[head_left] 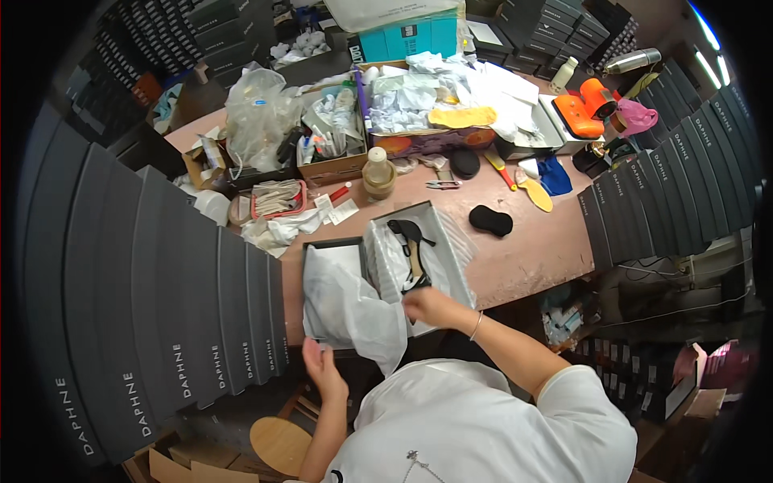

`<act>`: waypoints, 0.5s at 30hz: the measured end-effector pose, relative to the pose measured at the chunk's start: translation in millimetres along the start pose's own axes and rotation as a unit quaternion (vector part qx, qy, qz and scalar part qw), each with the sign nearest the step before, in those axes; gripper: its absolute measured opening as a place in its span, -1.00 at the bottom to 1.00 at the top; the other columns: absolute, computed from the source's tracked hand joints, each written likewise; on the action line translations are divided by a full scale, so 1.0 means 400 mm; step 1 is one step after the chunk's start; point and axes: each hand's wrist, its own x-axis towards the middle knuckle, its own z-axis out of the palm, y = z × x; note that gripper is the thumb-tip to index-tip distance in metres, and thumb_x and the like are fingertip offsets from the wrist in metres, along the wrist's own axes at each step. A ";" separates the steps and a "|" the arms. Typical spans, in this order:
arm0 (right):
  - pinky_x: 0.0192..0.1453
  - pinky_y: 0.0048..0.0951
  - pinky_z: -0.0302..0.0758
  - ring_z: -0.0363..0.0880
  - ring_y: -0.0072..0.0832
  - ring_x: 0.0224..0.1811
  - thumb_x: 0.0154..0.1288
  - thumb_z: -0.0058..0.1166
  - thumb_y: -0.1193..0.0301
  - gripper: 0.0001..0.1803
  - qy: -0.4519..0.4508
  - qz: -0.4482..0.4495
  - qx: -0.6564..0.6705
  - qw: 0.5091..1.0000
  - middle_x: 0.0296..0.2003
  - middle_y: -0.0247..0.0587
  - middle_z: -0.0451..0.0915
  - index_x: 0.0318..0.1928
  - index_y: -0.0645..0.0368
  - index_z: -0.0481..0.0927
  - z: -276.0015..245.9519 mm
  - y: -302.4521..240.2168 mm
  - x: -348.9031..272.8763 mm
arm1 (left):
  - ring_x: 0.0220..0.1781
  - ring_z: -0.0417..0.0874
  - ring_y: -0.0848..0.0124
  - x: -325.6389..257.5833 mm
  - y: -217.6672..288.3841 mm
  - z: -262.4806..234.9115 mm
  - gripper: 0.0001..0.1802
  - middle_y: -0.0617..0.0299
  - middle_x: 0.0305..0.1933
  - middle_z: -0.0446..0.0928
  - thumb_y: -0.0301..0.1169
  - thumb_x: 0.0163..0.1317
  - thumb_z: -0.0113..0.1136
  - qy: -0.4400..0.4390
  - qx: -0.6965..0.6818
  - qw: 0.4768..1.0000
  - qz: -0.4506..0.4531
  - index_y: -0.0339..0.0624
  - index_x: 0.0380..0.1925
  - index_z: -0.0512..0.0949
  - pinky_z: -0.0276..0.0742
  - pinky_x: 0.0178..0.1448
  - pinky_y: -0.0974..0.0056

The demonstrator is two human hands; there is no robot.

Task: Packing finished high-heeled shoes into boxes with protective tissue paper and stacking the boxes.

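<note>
An open grey shoe box (441, 233) lined with white tissue paper sits at the near edge of the pink worktable (531, 249). A black high-heeled shoe (415, 249) lies inside it. My right hand (428, 307) rests at the near end of the box, fingers curled on the paper or box rim. The box lid (342, 251) lies to the left, with a loose sheet of white tissue paper (354, 310) draped over it. Below the table edge, my left hand (320, 366) pinches the lower corner of that sheet.
Tall stacks of dark grey shoe boxes (145, 306) stand left and right (676, 177). The table back holds cardboard boxes of paper and tools (427, 105), a plastic bottle (378, 173), black insole pads (490, 220), scissors (441, 184), an orange tool (588, 109). A round wooden stool (280, 444) is below.
</note>
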 end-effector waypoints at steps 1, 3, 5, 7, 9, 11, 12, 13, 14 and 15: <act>-0.11 -0.18 0.50 0.60 -0.01 -0.25 0.19 0.08 0.36 -0.58 0.134 0.038 -0.039 0.990 -0.19 0.16 0.61 0.03 0.34 0.49 -0.035 0.028 0.009 | 0.16 0.42 0.34 -0.014 0.038 0.011 -0.58 0.07 0.11 0.40 -0.58 0.28 0.03 -0.052 0.032 0.997 0.043 -0.32 0.15 0.30 0.33 0.28 0.19; -0.15 -0.17 0.51 0.60 0.02 -0.26 0.15 0.12 0.36 -0.54 0.271 0.090 -0.056 0.957 -0.26 0.21 0.61 0.03 0.36 0.49 -0.022 0.132 0.048 | -0.05 0.56 0.40 -0.033 0.137 0.074 -0.74 0.13 -0.07 0.52 -0.56 0.33 0.00 -0.156 0.042 0.985 0.062 -0.39 0.00 0.45 0.44 0.11 0.36; -0.20 -0.15 0.50 0.61 0.04 -0.28 0.10 0.16 0.36 -0.50 0.286 0.113 -0.018 0.951 -0.33 0.23 0.61 0.04 0.36 0.49 0.011 0.235 0.126 | -0.14 0.60 0.45 -0.015 0.163 0.183 -0.76 0.12 -0.11 0.54 -0.52 0.33 0.05 -0.270 0.142 0.942 0.139 -0.41 -0.05 0.48 0.52 0.02 0.37; -0.11 -0.16 0.51 0.61 0.03 -0.17 0.07 0.16 0.33 -0.45 0.256 0.120 0.074 0.956 -0.24 0.29 0.60 0.07 0.38 0.47 0.002 0.233 0.112 | -0.11 0.60 0.45 0.010 0.169 0.281 -0.72 0.11 -0.05 0.53 -0.49 0.33 0.07 -0.328 0.187 0.913 0.156 -0.41 0.00 0.46 0.51 0.02 0.35; -0.16 -0.34 0.51 0.65 -0.26 -0.22 0.05 0.15 0.41 -0.41 0.190 0.126 0.191 0.955 -0.27 0.19 0.62 0.13 0.37 0.42 -0.053 0.150 0.061 | -0.04 0.58 0.44 0.050 0.166 0.354 -0.64 0.13 0.01 0.51 -0.45 0.33 0.09 -0.329 0.122 0.933 0.075 -0.38 0.09 0.41 0.49 0.06 0.33; -0.35 -0.60 0.40 0.47 -0.67 -0.42 0.12 0.08 0.50 -0.51 0.170 0.048 0.418 0.891 -0.44 -0.24 0.57 0.11 0.37 0.43 -0.067 0.069 -0.022 | 0.01 0.55 0.45 0.058 0.148 0.398 -0.56 0.16 0.05 0.50 -0.41 0.33 0.10 -0.334 0.052 0.941 -0.009 -0.34 0.17 0.35 0.46 0.09 0.32; -0.40 -0.65 0.35 0.40 -0.74 -0.46 0.16 0.07 0.52 -0.57 0.174 -0.002 0.492 0.853 -0.48 -0.36 0.53 0.08 0.36 0.44 -0.066 0.045 -0.049 | 0.03 0.55 0.44 0.053 0.156 0.431 -0.54 0.16 0.06 0.49 -0.41 0.33 0.09 -0.387 0.010 0.915 -0.109 -0.33 0.19 0.33 0.47 0.10 0.33; -0.40 -0.65 0.35 0.40 -0.74 -0.46 0.19 0.06 0.51 -0.62 0.178 -0.017 0.517 0.837 -0.47 -0.39 0.53 0.04 0.35 0.45 -0.062 0.012 -0.073 | 0.04 0.56 0.42 0.042 0.181 0.467 -0.53 0.16 0.08 0.49 -0.41 0.32 0.08 -0.435 -0.032 0.876 -0.207 -0.31 0.21 0.31 0.48 0.11 0.33; -0.40 -0.64 0.36 0.40 -0.74 -0.45 0.22 0.05 0.50 -0.67 0.174 -0.037 0.541 0.822 -0.46 -0.41 0.53 0.00 0.34 0.46 -0.064 -0.013 -0.089 | 0.06 0.56 0.41 0.033 0.198 0.490 -0.51 0.15 0.09 0.49 -0.41 0.32 0.08 -0.471 -0.074 0.827 -0.298 -0.29 0.23 0.29 0.49 0.11 0.34; -0.29 -0.63 0.42 0.50 -0.64 -0.34 0.22 0.15 0.43 -0.68 0.139 0.034 0.414 0.899 -0.33 -0.28 0.58 -0.04 0.27 0.48 -0.083 -0.002 -0.112 | 0.05 0.57 0.38 0.040 0.186 0.491 -0.50 0.14 0.08 0.49 -0.42 0.33 0.04 -0.481 -0.084 0.804 -0.340 -0.27 0.25 0.26 0.51 0.11 0.32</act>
